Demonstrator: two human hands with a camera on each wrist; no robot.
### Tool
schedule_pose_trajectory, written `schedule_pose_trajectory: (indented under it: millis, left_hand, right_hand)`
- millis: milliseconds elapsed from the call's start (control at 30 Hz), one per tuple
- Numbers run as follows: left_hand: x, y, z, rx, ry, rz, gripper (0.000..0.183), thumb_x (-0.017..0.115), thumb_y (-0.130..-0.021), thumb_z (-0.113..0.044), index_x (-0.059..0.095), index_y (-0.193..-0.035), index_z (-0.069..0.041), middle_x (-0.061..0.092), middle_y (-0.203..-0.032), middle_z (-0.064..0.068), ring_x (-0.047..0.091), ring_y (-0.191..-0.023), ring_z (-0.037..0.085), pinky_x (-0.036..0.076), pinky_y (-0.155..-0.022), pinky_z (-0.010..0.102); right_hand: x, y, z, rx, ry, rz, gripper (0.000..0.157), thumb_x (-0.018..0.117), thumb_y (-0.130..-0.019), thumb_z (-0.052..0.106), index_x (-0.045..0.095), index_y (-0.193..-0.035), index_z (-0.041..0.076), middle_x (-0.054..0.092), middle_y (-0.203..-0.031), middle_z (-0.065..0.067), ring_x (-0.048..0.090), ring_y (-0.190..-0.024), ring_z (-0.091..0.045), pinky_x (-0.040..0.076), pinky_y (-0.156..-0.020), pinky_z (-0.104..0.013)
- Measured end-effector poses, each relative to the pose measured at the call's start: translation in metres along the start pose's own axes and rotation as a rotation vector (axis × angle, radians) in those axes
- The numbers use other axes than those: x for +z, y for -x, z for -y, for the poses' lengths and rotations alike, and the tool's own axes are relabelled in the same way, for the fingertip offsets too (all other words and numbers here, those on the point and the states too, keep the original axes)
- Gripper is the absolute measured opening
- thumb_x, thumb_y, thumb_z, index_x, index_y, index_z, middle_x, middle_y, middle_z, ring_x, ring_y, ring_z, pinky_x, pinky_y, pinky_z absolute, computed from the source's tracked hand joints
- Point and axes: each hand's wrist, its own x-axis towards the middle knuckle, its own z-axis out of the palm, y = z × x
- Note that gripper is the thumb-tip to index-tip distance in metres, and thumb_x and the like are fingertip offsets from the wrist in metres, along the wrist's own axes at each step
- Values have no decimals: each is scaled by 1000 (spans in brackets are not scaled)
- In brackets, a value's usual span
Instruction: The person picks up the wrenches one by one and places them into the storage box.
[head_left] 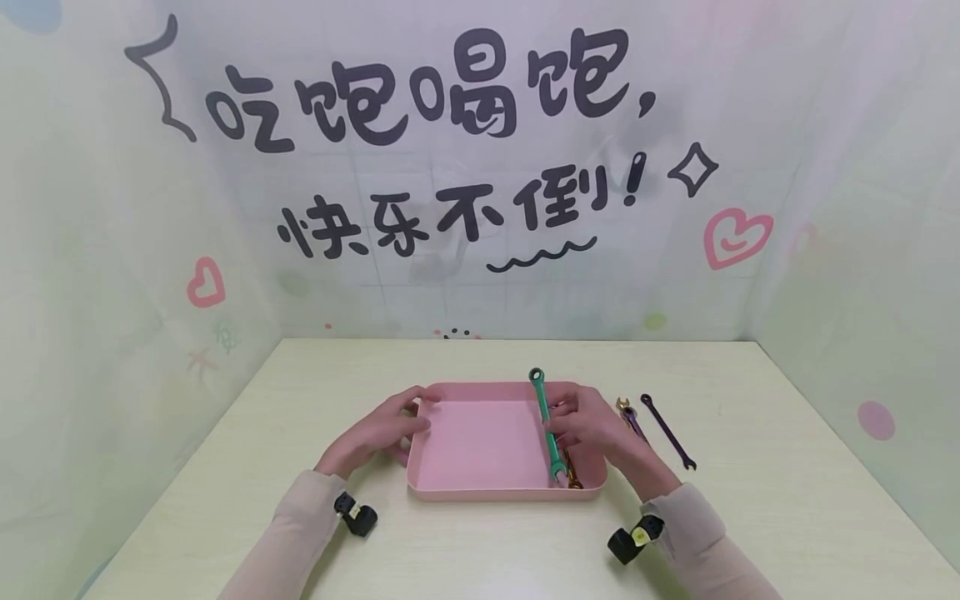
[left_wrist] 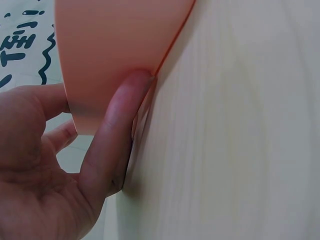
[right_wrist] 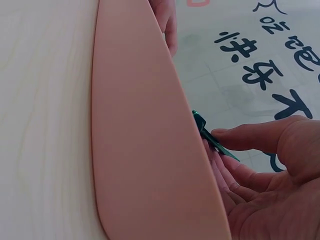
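The right grip (head_left: 588,421) was closed on a green combination wrench (head_left: 552,450), holding its middle between thumb and fingers. The wrench's ring end pointed toward the tabletop's (head_left: 495,550) far edge. It was over the right side of a pink tray (head_left: 480,442), near a golden wrench (head_left: 574,478) inside. The left grip (head_left: 382,425) held the tray's left wall. A dark purple wrench (head_left: 668,433) lay toward the tabletop's right edge.

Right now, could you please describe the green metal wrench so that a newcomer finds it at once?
On the pale table, find the shallow pink rectangular tray. Over its right side, the person's right hand holds the green metal wrench, ring end farthest away. Its green colour separates it from the golden metal tool by its near end and the dark purple wrench farthest right.
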Motion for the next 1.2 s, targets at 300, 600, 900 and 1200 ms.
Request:
schedule_pose_trajectory:
  millis: [300, 600, 900, 1200]
  left_hand:
    - [0, 0, -1, 3, 1, 2, 48, 59, -99, -13, 50, -146, -20, 51, -125, 20, 68, -76, 24, 62, -55, 37]
    - [1, -2, 0, -14, -13, -12, 47, 59, -99, -13, 52, -145, -21, 51, -125, 19, 68, -74, 24, 62, -55, 38]
    - [2, -4, 0, -18, -4, -12, 46, 60, -99, -13, 53, -144, -22, 50, -125, 18, 67, -73, 23, 62, -54, 37]
    - [0, -1, 0, -6, -9, -11, 47, 59, -99, -13, 52, -145, -19, 51, -125, 20, 69, -77, 24, 62, -54, 38]
  right_hand:
    - [5, -2, -6, -11, 53, -31, 39, 71, -90, 1, 57, -124, -9, 65, -99, -17, 66, -70, -21, 61, -65, -33]
    - [8, -3, -8, -58, 114, -23, 27, 71, -89, -4, 62, -113, -11, 66, -85, -13, 60, -63, -16, 55, -57, -25]
    - [12, -2, -9, -48, 219, -82, 37, 77, -86, -1, 64, -119, -11, 70, -106, -19, 65, -90, -23, 62, -69, -33]
    - [17, -1, -9, -17, 238, -71, 40, 79, -86, -1, 63, -122, -10, 67, -104, -18, 63, -88, -22, 60, -68, -32]
